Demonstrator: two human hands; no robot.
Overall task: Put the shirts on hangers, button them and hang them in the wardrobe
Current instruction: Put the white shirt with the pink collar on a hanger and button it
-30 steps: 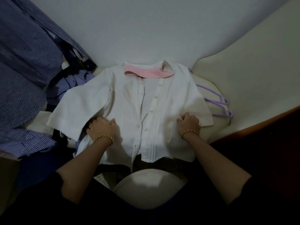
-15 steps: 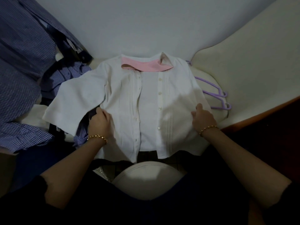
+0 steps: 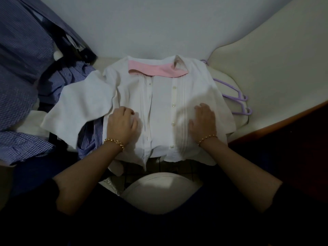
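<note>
A white short-sleeved shirt (image 3: 159,107) with a pink collar lining lies face up and unbuttoned on a cream seat, its two front panels apart. My left hand (image 3: 122,125) rests on the left panel with its fingers curled into the cloth. My right hand (image 3: 204,121) lies flat, fingers straight, on the pleated right panel beside the button row. Purple hangers (image 3: 237,100) poke out from under the shirt's right side. No hanger is visible inside the shirt.
Several blue checked and striped shirts (image 3: 21,73) are heaped at the left, one striped piece (image 3: 88,135) under the white sleeve. A cream armrest (image 3: 266,55) curves at the right, with a dark wooden edge (image 3: 284,119) below it. A round cream cushion (image 3: 159,189) sits near my lap.
Both hands have slid over the shirt front: first outward to its sides, now back inward and up onto the two panels. The panels lie flatter and wider apart.
</note>
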